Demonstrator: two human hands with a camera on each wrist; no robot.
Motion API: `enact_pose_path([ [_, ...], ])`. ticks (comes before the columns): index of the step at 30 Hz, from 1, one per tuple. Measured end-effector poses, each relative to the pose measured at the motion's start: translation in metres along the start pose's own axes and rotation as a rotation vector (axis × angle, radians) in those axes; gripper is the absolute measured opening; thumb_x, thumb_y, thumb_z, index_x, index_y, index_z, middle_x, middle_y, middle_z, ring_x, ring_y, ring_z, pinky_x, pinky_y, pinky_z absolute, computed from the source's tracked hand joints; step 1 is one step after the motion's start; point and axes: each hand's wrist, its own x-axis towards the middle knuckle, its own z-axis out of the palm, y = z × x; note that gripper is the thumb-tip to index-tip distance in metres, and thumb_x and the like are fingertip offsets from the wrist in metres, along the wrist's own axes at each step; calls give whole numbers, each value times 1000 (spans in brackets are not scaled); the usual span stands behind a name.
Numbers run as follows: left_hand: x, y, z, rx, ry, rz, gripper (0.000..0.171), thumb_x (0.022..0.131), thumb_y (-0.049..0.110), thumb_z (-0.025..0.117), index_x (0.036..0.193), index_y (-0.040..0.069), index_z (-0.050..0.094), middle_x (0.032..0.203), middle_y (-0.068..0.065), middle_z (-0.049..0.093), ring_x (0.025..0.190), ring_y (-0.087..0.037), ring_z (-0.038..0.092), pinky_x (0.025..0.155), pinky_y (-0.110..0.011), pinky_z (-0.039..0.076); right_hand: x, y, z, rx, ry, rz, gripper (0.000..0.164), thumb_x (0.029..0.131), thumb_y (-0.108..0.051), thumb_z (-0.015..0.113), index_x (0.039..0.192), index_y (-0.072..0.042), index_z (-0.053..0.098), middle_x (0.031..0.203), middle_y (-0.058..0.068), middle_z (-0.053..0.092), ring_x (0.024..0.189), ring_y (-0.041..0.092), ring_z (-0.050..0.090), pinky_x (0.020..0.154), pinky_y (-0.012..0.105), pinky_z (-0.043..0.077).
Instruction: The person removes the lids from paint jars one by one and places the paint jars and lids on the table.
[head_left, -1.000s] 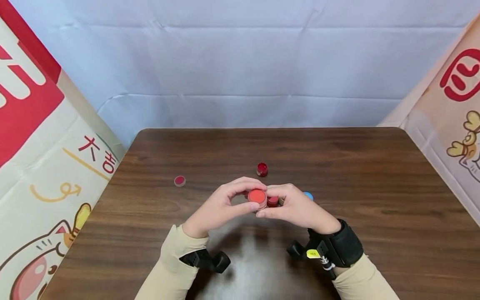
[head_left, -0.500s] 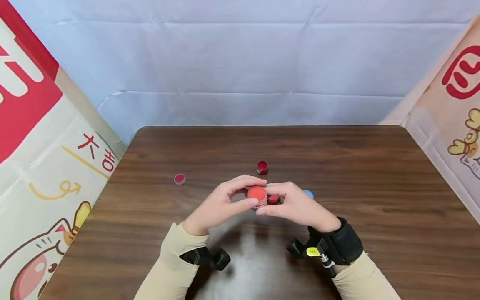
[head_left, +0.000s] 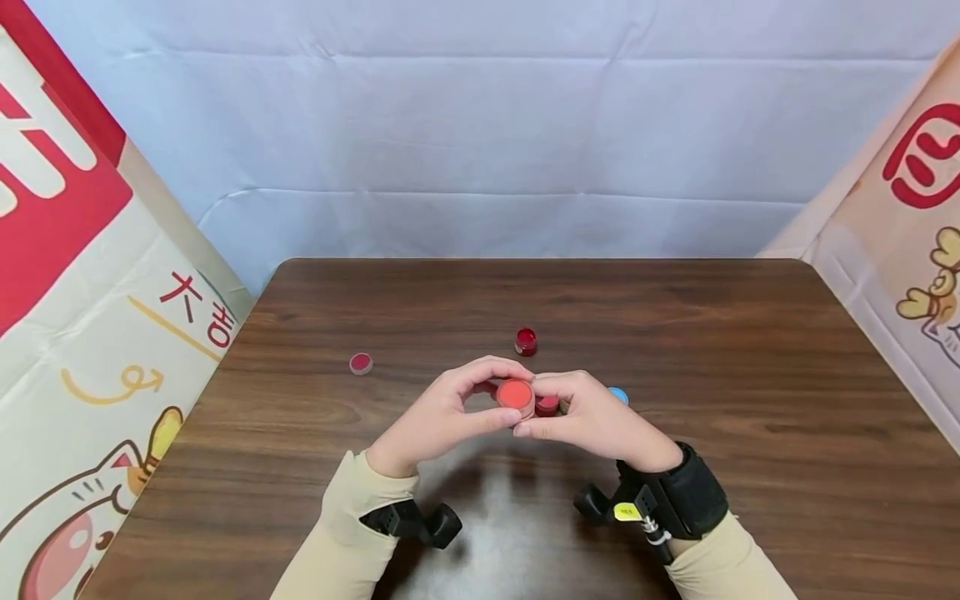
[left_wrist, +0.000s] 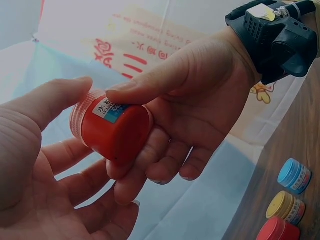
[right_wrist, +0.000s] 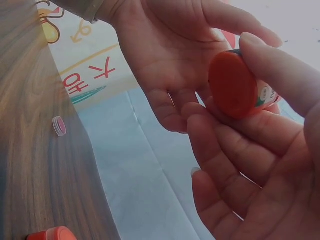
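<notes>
Both hands hold a small orange-red paint jar (head_left: 515, 395) above the table, its lid side up in the head view. My left hand (head_left: 444, 412) pinches the ridged clear lid (left_wrist: 81, 117), thumb on its near side. My right hand (head_left: 591, 415) grips the jar's body (left_wrist: 120, 132) lower down, its thumb by the label. In the right wrist view the jar's orange underside (right_wrist: 232, 85) faces the camera. Whether the lid is loose cannot be told.
An uncapped dark red jar (head_left: 526, 342) stands behind the hands, and a loose lid (head_left: 361, 363) lies to the left. Beyond the right hand sit a red jar (left_wrist: 279, 230), a yellow jar (left_wrist: 286, 207) and a blue jar (left_wrist: 294, 176) on the wooden table (head_left: 675, 317).
The hands keep nearly the same place and hold on the jar. The head view has only shifted slightly up and down.
</notes>
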Motion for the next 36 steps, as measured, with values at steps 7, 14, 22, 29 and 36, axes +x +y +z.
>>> enact_pose_path([
  [7,0,-1,5,-29,-17,-8,36,88,8,63,123,9,58,118,-1,57,103,-19,54,88,-34,45,-5,1,-1,-6,5,12,8,83,-26,72,88,-25,66,69,-6,54,67,14,48,55,26,41],
  [14,5,-5,11,-29,-26,6,34,86,3,65,119,9,59,115,-2,57,98,-19,55,87,-34,45,-12,4,-4,-4,13,18,9,81,-24,73,86,-23,65,69,-6,54,67,15,48,55,28,41],
  [22,3,-3,6,-27,-25,-6,38,90,15,63,126,11,56,117,0,58,103,-19,55,89,-35,45,-8,4,-3,-8,-2,20,16,82,-25,73,96,-24,67,74,-6,57,67,15,49,54,28,42],
  [29,5,-1,3,-26,-35,21,34,89,9,62,123,9,58,122,-2,55,106,-19,53,89,-35,45,-6,0,-4,-1,2,30,13,82,-21,73,93,-20,67,71,-5,56,67,15,48,55,27,41],
  [36,0,8,-1,-22,-19,-23,37,90,8,61,127,7,56,126,-2,53,110,-18,51,92,-35,43,0,-2,-3,43,-19,6,16,82,-23,72,97,-18,67,72,-3,56,66,16,48,56,27,41],
])
